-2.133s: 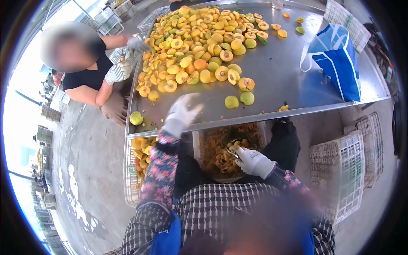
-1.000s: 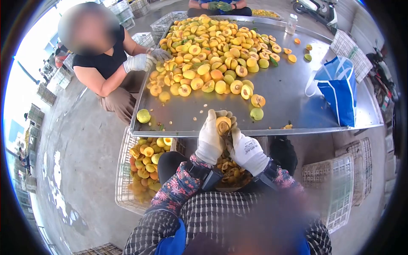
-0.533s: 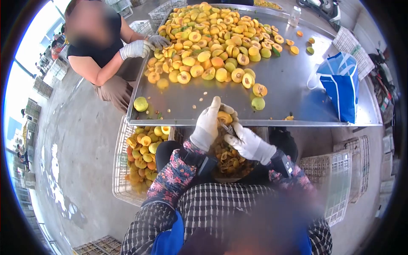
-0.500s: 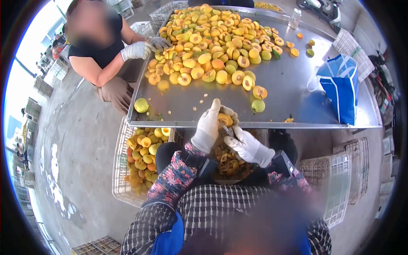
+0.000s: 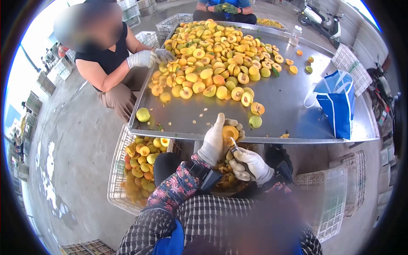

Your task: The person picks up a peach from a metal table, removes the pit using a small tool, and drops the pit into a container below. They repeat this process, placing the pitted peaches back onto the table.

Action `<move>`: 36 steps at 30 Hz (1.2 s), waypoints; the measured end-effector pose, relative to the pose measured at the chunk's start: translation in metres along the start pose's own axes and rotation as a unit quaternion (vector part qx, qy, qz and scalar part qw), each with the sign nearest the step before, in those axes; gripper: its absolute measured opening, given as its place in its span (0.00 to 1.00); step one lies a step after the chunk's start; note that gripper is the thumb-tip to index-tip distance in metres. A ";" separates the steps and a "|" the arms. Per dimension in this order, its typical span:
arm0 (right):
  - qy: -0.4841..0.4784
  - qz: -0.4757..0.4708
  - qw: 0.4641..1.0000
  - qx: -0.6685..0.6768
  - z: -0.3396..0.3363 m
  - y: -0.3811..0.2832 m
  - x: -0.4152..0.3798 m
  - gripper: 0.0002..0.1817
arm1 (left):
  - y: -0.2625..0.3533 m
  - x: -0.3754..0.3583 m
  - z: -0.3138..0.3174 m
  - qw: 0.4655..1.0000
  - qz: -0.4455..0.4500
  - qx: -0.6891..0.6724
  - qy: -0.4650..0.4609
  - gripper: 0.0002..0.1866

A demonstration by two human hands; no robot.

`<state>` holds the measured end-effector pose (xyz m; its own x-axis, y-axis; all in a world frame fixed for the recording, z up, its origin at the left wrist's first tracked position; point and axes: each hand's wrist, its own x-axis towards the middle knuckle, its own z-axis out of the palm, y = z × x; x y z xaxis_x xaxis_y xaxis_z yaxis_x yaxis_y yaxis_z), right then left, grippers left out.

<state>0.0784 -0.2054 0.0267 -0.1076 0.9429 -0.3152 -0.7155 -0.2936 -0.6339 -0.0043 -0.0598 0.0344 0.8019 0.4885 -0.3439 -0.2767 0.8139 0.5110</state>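
Observation:
My left hand, in a white glove, is closed around a yellow peach half with its cut face turned up, just off the table's front edge. My right hand, also gloved, grips a slim metal tool whose tip is at the lower side of that half. How the tip is shaped is hard to make out. Below my hands a container of brownish scraps is partly hidden by my arms. On the metal table lies a heap of halved peaches.
A white crate of peach halves stands at my left. At right are stacked crates and, on the table, a blue bag. A gloved co-worker sits at the table's left; another person sits behind it. A clear bottle stands far right.
The view has tilted up slightly, showing more of the person behind the table. My left hand has turned the peach half more towards me, and my right hand has shifted its grip on the tool.

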 end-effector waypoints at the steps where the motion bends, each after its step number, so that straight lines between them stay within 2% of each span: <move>1: 0.005 0.015 0.999 -0.044 0.003 -0.003 -0.010 0.15 | -0.003 0.002 -0.006 0.997 0.032 0.065 -0.024 0.25; 3: 0.019 0.090 0.961 -0.261 -0.006 -0.003 -0.022 0.16 | 0.000 0.008 -0.027 0.973 0.094 0.196 -0.077 0.24; 4: 0.027 0.125 0.922 -0.366 -0.012 -0.003 -0.028 0.16 | 0.013 -0.002 -0.028 0.930 0.117 0.344 -0.054 0.23; 5: 0.043 0.011 0.775 -0.630 -0.033 0.014 -0.030 0.19 | 0.020 -0.002 -0.042 0.838 0.221 0.496 -0.041 0.21; 6: 0.069 0.029 0.680 -0.730 -0.029 0.015 -0.038 0.21 | 0.036 -0.004 -0.061 0.698 0.265 0.666 0.006 0.19; 7: 0.096 0.056 0.663 -0.740 -0.032 0.022 -0.042 0.21 | 0.058 -0.027 -0.046 0.569 0.305 0.760 0.077 0.19; 8: 0.121 0.083 0.648 -0.747 -0.035 0.028 -0.044 0.22 | 0.076 -0.027 -0.059 0.566 0.224 0.783 0.126 0.20; 9: 0.114 0.078 0.668 -0.731 -0.038 0.031 -0.045 0.22 | 0.089 -0.031 -0.070 0.537 0.203 0.808 0.133 0.21; 10: 0.104 0.070 0.686 -0.716 -0.040 0.031 -0.045 0.22 | 0.093 -0.028 -0.079 0.401 0.266 0.860 0.170 0.21; 12: 0.100 0.033 0.714 -0.692 -0.047 0.035 -0.042 0.22 | 0.094 -0.013 -0.071 0.374 0.296 0.870 0.123 0.21; 14: 0.115 -0.028 0.734 -0.669 -0.057 0.042 -0.036 0.22 | 0.076 0.022 -0.044 0.520 0.280 0.807 0.010 0.21; 16: 0.115 -0.024 0.734 -0.669 -0.063 0.042 -0.035 0.21 | 0.040 0.056 -0.010 0.561 0.262 0.779 -0.095 0.21; 20: 0.106 -0.026 0.750 -0.653 -0.063 0.037 -0.039 0.20 | -0.041 0.122 0.020 0.505 0.259 0.793 -0.223 0.20; 23: 0.110 -0.040 0.750 -0.651 -0.060 0.034 -0.043 0.20 | -0.069 0.139 0.034 0.369 0.174 0.893 -0.190 0.19; 26: 0.110 -0.038 0.748 -0.653 -0.061 0.034 -0.045 0.20 | -0.066 0.151 0.031 0.409 0.155 0.876 -0.204 0.16; 27: 0.114 -0.030 0.755 -0.645 -0.059 0.032 -0.046 0.22 | -0.057 0.149 0.030 0.476 0.189 0.828 -0.227 0.14; 28: 0.106 -0.038 0.784 -0.611 -0.056 0.026 -0.049 0.23 | -0.051 0.143 0.026 0.569 0.194 0.777 -0.188 0.16; 29: 0.126 -0.052 0.783 -0.607 -0.056 0.027 -0.049 0.24 | -0.046 0.146 0.017 0.767 0.085 0.615 -0.163 0.17; 30: 0.142 -0.065 0.782 -0.604 -0.056 0.027 -0.049 0.24 | -0.039 0.140 0.012 0.906 -0.030 0.404 -0.123 0.19; 32: 0.182 -0.120 0.827 -0.519 -0.048 0.021 -0.046 0.23 | -0.021 0.121 -0.006 0.971 -0.071 0.193 -0.119 0.21; 33: 0.200 -0.193 0.832 -0.481 -0.042 0.020 -0.043 0.21 | -0.014 0.106 -0.012 0.986 -0.088 0.079 -0.114 0.22; 34: 0.213 -0.202 0.833 -0.469 -0.034 0.012 -0.041 0.20 | -0.009 0.091 -0.017 0.989 -0.066 0.075 -0.113 0.23; 36: 0.234 -0.294 0.766 -0.522 -0.023 0.002 -0.028 0.20 | -0.008 0.065 -0.021 0.991 -0.023 0.063 -0.113 0.27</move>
<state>0.0959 -0.2363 0.0179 0.4547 0.8727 0.1782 0.4224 -0.0351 -0.9057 0.0388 -0.0277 -0.0081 0.9141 0.3574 -0.1914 -0.1803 0.7812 0.5977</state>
